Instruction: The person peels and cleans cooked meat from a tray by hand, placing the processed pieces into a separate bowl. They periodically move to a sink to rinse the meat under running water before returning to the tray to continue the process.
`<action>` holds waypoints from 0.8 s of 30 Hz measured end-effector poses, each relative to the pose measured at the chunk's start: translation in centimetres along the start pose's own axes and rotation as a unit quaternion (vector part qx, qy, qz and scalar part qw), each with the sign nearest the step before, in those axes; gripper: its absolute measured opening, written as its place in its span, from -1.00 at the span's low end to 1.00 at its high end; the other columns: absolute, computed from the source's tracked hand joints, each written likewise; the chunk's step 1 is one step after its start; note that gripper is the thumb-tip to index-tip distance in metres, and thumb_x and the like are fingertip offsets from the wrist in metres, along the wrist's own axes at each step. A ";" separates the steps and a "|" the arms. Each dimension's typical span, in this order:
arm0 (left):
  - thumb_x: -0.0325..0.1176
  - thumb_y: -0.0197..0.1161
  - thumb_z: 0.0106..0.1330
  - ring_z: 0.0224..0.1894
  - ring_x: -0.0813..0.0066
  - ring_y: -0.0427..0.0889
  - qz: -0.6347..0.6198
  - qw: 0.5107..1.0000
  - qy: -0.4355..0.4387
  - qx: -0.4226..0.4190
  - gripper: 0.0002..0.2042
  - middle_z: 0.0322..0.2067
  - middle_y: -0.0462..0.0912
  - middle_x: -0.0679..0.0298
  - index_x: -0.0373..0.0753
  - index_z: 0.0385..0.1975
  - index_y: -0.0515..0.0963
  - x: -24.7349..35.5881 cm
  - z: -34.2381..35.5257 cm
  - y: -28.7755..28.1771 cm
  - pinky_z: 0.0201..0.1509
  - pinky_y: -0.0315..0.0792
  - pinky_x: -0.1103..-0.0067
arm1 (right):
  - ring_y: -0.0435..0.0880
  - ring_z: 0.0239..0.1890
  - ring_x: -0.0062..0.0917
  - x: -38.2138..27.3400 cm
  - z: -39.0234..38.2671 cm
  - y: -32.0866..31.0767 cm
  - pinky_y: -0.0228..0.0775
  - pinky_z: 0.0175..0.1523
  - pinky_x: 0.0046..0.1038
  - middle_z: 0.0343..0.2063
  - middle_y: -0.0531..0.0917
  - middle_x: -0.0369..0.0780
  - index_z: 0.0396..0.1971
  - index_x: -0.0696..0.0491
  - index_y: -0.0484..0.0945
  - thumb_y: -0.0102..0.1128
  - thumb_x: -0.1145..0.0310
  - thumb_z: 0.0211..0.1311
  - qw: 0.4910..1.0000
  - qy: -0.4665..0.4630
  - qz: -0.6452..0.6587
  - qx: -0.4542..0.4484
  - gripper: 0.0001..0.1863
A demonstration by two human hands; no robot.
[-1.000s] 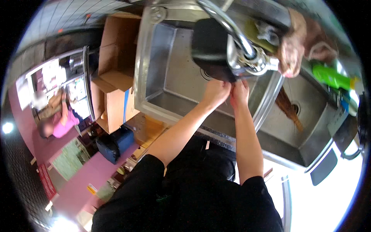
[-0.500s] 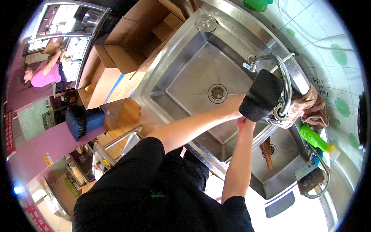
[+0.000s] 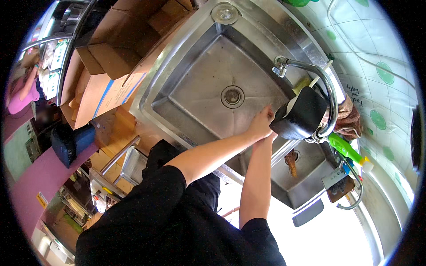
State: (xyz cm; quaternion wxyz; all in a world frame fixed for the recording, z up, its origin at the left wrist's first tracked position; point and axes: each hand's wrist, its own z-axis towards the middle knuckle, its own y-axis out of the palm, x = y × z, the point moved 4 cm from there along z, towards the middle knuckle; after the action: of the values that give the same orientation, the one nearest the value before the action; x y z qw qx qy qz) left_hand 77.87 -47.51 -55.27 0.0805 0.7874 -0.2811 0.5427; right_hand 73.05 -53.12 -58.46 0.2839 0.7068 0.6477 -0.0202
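Note:
My left hand [image 3: 261,125] is over the near right part of the large steel sink [image 3: 199,88], its fingers curled in; whatever they close on, if anything, is hidden. Pressed against it from below is my right hand [image 3: 267,135], its fingers mostly covered. Just right of both hands is a black, curved, smooth-sided piece [image 3: 306,115] with a pale edge; its kind does not show, nor whether either hand holds it. The chrome faucet [image 3: 326,80] arches beside it. A sponge-like yellow-green piece [image 3: 301,85] lies behind the black piece.
A smaller steel basin [image 3: 304,177] holds a brown bristly brush [image 3: 291,163]. Right of it are a green bottle [image 3: 344,148], another curved tap [image 3: 360,190] and a brown cloth [image 3: 348,119]. An open cardboard box [image 3: 108,93] stands left of the sink. Another person [image 3: 24,95] is at the far left.
The view has shifted, so the sink sits farther left and higher. The black piece has turned, now showing a pale edge and a curved side. My left fingers have come out from behind it.

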 end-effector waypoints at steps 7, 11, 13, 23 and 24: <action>-0.16 0.05 0.53 -0.26 -0.02 0.72 0.211 0.971 0.029 -0.112 -0.63 -0.29 0.72 -0.06 -0.27 0.15 0.51 -0.3 5.3 -7.2 -0.06 0.53 0.11 | 0.46 -0.60 -0.62 -1.6 -3.0 -1.5 0.60 -0.14 -0.48 -0.55 0.61 -0.28 -0.26 0.07 0.60 0.28 0.33 0.36 0.994 -0.056 0.030 0.093 -0.87; -0.28 0.07 0.51 -0.24 -0.06 0.69 0.114 0.982 0.145 0.032 -0.62 -0.23 0.69 -0.10 -0.34 0.21 0.47 8.5 8.6 -11.8 -0.09 0.54 0.21 | 0.60 -0.43 -0.57 -3.0 -5.3 0.1 0.51 -0.28 -0.62 -0.43 0.64 -0.26 -0.17 0.02 0.61 0.18 0.32 0.43 0.995 -0.036 0.039 0.085 -0.87; -0.33 0.07 0.49 -0.17 -0.07 0.67 0.136 0.950 0.279 0.022 -0.60 -0.18 0.67 -0.13 -0.37 0.25 0.41 12.2 9.2 -11.3 -0.09 0.53 0.22 | 0.61 -0.42 -0.57 -2.6 -4.3 -1.6 0.46 -0.35 -0.62 -0.38 0.65 -0.26 -0.13 -0.01 0.60 0.18 0.28 0.44 0.998 -0.026 -0.019 0.053 -0.85; -0.48 0.06 0.40 0.24 -0.19 0.49 0.096 0.933 0.336 -0.086 -0.32 0.28 0.36 -0.32 -0.45 0.48 -0.02 11.9 7.4 -10.0 0.24 0.48 0.24 | 0.45 -0.64 -0.68 4.3 -6.3 1.2 0.11 -0.68 -0.64 -0.47 0.60 -0.30 -0.14 -0.04 0.54 0.16 0.10 0.49 0.961 0.031 -0.275 0.017 -0.76; -0.48 0.03 0.41 0.30 -0.19 0.43 0.081 0.947 0.272 -0.148 -0.33 0.31 0.33 -0.30 -0.47 0.49 -0.05 12.9 7.1 -9.8 0.32 0.41 0.25 | 0.45 -0.64 -0.68 5.1 -5.9 1.0 0.12 -0.67 -0.63 -0.49 0.60 -0.28 -0.18 -0.02 0.54 0.12 0.05 0.50 0.959 0.028 -0.279 0.038 -0.71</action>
State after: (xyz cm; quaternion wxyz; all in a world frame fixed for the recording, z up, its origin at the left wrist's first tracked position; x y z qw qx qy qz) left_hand 92.03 -47.01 -44.76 0.2254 0.5637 -0.3887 0.6931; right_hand 72.79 -45.98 -55.19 0.2214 0.5087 0.8255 -0.1033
